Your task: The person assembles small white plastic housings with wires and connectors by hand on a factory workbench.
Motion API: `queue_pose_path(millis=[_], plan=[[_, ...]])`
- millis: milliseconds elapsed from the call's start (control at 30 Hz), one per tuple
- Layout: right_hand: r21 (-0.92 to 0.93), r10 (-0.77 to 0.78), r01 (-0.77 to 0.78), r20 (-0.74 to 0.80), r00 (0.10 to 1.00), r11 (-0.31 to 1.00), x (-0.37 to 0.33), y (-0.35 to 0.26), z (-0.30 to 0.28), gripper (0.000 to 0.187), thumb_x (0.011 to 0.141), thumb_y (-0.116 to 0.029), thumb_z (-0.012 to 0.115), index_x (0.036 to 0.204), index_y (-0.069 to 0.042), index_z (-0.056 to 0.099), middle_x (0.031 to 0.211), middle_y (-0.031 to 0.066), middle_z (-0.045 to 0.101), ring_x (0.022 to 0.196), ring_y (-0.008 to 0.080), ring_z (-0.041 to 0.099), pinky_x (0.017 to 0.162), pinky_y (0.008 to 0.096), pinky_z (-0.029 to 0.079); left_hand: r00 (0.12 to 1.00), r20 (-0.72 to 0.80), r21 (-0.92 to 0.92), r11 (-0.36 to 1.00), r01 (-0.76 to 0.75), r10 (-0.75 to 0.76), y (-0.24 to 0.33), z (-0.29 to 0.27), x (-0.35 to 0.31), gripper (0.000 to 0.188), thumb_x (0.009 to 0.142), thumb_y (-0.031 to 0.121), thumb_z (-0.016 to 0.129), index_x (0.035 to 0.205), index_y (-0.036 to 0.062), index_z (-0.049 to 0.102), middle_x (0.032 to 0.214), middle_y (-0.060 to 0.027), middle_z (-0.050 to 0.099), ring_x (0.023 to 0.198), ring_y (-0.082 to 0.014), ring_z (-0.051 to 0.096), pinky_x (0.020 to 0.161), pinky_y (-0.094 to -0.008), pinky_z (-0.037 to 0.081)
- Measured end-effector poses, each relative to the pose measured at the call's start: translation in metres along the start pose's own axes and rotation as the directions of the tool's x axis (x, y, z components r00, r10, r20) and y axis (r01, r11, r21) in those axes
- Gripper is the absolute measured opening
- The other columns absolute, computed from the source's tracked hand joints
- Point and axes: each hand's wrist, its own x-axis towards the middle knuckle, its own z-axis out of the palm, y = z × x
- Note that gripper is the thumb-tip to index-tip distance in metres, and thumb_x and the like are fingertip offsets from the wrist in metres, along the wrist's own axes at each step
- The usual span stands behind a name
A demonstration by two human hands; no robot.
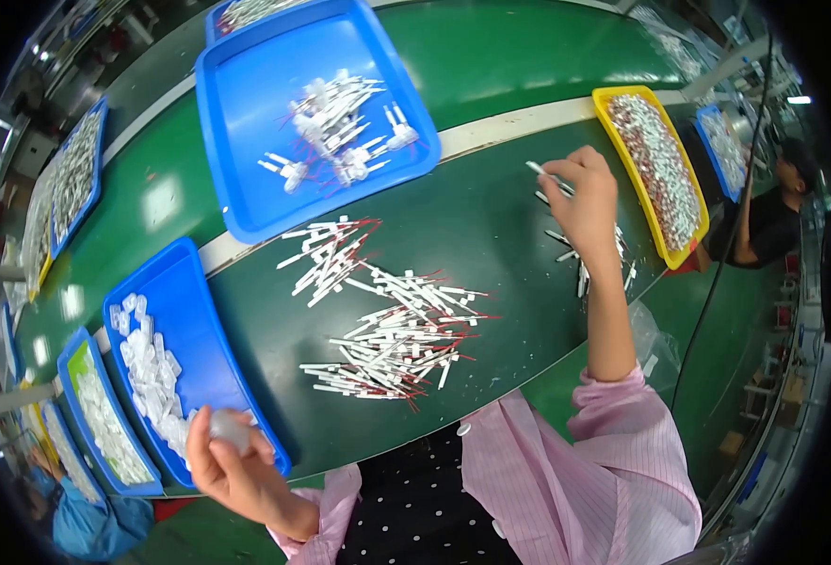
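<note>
My left hand [251, 476] is closed around a translucent, whitish rounded plastic piece [231, 431], over the near end of a blue tray [232, 367] with clear plastic parts [152, 363] in it. At the right, the thumb and fingers of my right hand [585, 202] pinch a thin white stick-like part [535, 169]. Below that hand lies a small pile of similar white parts [585, 278], partly covered by the wrist. Between my hands, a larger heap of white sticks with red wires [392, 330] spreads over the dark green worktop [519, 339].
A large blue tray [246, 202] holds clear pieces joined with white sticks. A yellow tray [701, 231] full of small red and white parts stands at the far right. More trays stand at the left. A clear bag [655, 339] hangs by the right edge. Other people are nearby.
</note>
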Motion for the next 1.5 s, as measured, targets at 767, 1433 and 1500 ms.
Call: queue_pose_path(millis=[767,1433,1500], plan=[[0.943,-0.469,-0.078,0.231,0.853,0.322,-0.04,-0.167,-0.053,0.018,0.063,0.011,0.067,0.08,0.007,0.064,0.064,0.009,0.058,0.046,0.0071,0.048,0.039,0.0182,0.034,0.848,0.512,-0.63,0.611,0.479,-0.138,-0.009,0.032,-0.009,0.034,0.09,0.008,0.049,0.123,-0.0017,0.045,0.101,-0.0289,0.057,0.066,-0.0226,0.058,0.048,-0.0265,0.046],[0.895,-0.478,-0.132,0.347,0.806,0.427,-0.028,-0.172,-0.064,0.012,0.065,0.006,0.068,0.075,0.003,0.062,0.058,0.0047,0.054,0.04,0.006,0.044,0.035,0.0189,0.032,0.861,0.502,-0.472,0.807,0.354,-0.084,-0.008,0.03,-0.008,0.031,0.088,0.004,0.049,0.119,-0.0025,0.049,0.103,-0.0259,0.055,0.065,-0.0191,0.056,0.056,-0.0257,0.046],[0.886,-0.481,-0.151,0.373,0.793,0.438,-0.027,-0.175,-0.064,0.012,0.065,0.006,0.068,0.074,0.002,0.062,0.057,0.0047,0.053,0.039,0.0066,0.045,0.034,0.0195,0.032,0.863,0.5,-0.466,0.816,0.343,-0.077,-0.007,0.028,-0.008,0.031,0.088,0.002,0.049,0.119,-0.0031,0.049,0.104,-0.0258,0.055,0.066,-0.0187,0.056,0.057,-0.0257,0.046]])
